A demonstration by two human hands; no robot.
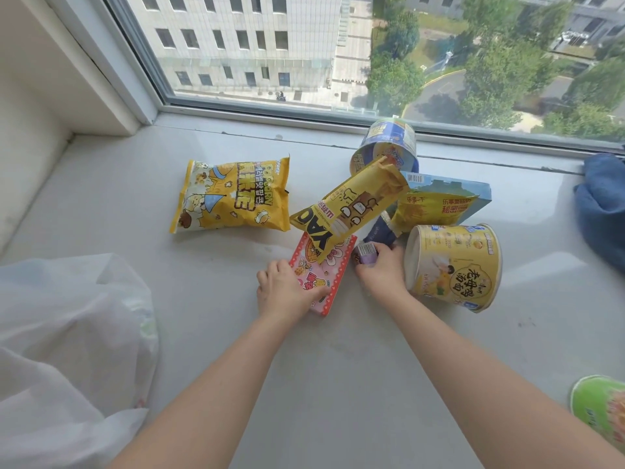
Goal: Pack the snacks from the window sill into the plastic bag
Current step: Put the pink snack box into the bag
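Packing looks barely begun: the left hand [285, 292] grips the pink box [323, 275], the right hand [380, 270] pinches a small purple packet [366, 253], other snacks crowd just beyond the box, the plastic bag [67, 333] far left.

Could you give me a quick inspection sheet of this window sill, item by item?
Surface: pale window sill, faintly marked.
Job's things: popcorn bag, YAO bag, pink box, yellow noodle tub, blue tub, blue box, purple packet; white plastic bag at left.
Clutter: blue cloth, green lid.
Grip: left hand holds pink box; right hand holds purple packet.
Cables: nothing seen.
Surroundings: window, buildings, trees.
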